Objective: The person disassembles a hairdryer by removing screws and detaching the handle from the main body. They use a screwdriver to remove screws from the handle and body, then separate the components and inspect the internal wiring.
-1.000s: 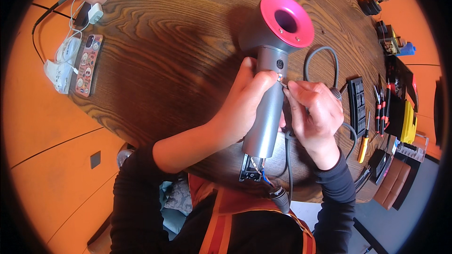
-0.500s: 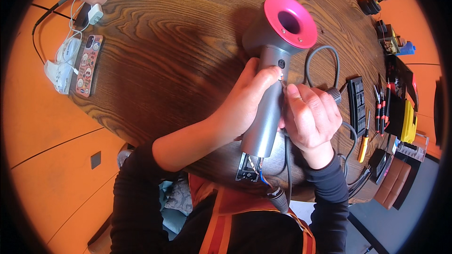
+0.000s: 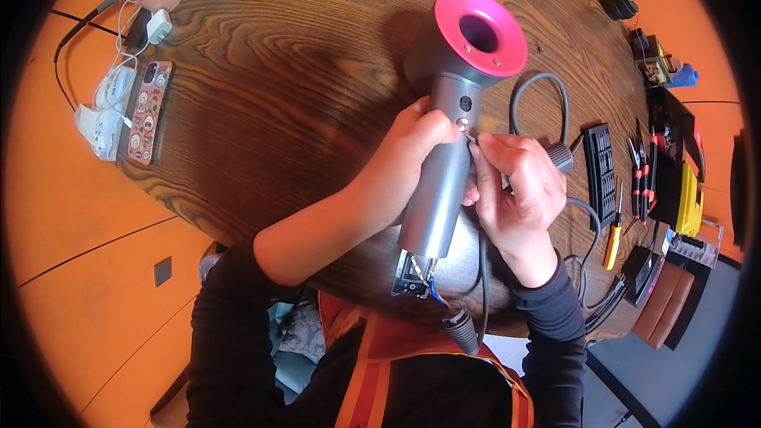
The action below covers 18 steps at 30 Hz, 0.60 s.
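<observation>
A grey hair dryer with a pink ring on its head lies tilted over the table's near part. My left hand is wrapped round its handle from the left, the thumb at a small shiny button. My right hand is closed at the handle's right side, pinching a thin metal piece whose tip is close to the button; most of it is hidden by the fingers. From the handle's open lower end a black inner part sticks out, with wires running to a ribbed cord sleeve.
Right of my hands lie the grey cord, a black bit case, a yellow-handled screwdriver and red-and-black hand tools. A phone in a patterned case and white cables are at the left edge of the wooden table.
The hair dryer and both hands have shifted slightly left. My left thumb has drawn back from the button, which now shows more, and my right fingers have moved a little away from it.
</observation>
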### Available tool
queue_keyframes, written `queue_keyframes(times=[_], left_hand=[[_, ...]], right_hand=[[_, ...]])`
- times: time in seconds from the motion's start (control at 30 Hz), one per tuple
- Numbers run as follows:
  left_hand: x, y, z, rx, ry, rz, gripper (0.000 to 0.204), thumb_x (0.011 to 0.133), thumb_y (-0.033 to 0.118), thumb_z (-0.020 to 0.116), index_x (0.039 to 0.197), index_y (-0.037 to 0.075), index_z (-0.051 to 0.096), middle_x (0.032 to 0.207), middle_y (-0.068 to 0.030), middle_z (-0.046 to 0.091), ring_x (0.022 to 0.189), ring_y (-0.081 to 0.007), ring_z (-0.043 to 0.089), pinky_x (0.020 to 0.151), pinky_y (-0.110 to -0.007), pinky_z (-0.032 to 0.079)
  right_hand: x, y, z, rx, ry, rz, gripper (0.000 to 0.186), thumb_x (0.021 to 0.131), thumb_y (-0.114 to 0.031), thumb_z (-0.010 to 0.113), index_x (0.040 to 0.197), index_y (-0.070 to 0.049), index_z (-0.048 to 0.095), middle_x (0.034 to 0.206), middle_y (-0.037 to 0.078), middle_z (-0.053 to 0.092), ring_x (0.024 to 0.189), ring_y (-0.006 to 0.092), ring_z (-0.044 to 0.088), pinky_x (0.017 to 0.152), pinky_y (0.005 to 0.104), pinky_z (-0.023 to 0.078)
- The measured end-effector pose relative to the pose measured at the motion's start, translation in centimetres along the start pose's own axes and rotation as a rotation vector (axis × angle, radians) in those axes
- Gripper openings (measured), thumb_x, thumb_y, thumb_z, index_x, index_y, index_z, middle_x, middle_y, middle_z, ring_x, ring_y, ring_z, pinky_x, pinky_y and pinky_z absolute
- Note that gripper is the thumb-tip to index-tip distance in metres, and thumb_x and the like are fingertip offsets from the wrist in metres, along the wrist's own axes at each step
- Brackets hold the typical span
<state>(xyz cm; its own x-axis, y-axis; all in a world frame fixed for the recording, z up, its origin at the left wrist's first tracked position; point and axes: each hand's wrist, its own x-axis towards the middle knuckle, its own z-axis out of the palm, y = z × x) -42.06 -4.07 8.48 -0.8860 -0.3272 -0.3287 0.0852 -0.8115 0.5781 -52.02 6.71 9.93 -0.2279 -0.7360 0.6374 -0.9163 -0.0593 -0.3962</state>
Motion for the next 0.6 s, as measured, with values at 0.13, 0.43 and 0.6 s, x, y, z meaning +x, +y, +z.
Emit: queue_keyframes(times=[0.13, 0.43, 0.6], left_hand=[[0.01, 0.42, -0.03, 0.035, 0.003, -0.054, 0.028, 0.082, 0.022, 0.045, 0.101, 0.002, 0.044, 0.080, -0.0124, 0.056, 0.058, -0.0225, 0.059, 0.055, -0.032, 0.052], [0.10, 0.63, 0.05, 0.114, -0.087, -0.011, 0.017, 0.083, 0.019, 0.047, 0.088, 0.003, 0.045, 0.065, -0.0077, 0.054, 0.052, -0.0162, 0.056, 0.049, -0.029, 0.048], [0.17, 0.46, 0.05, 0.224, -0.064, -0.036, 0.034, 0.091, 0.033, 0.042, 0.096, 0.001, 0.049, 0.069, -0.0097, 0.056, 0.053, -0.0187, 0.057, 0.048, -0.030, 0.049]], right_hand=[[0.13, 0.03, -0.01, -0.029, -0.025, -0.027, 0.019, 0.068, 0.008, 0.071, 0.083, 0.001, 0.061, 0.072, 0.012, 0.061, 0.056, 0.0216, 0.058, 0.050, 0.0277, 0.045], [0.53, 0.22, -0.37, -0.052, -0.001, -0.108, 0.022, 0.064, 0.008, 0.072, 0.082, 0.000, 0.060, 0.071, 0.011, 0.061, 0.054, 0.0220, 0.056, 0.048, 0.0279, 0.043], [0.21, 0.40, -0.61, -0.059, -0.018, -0.128, 0.022, 0.065, 0.008, 0.072, 0.082, 0.001, 0.060, 0.071, 0.012, 0.061, 0.054, 0.0219, 0.057, 0.048, 0.0278, 0.043]])
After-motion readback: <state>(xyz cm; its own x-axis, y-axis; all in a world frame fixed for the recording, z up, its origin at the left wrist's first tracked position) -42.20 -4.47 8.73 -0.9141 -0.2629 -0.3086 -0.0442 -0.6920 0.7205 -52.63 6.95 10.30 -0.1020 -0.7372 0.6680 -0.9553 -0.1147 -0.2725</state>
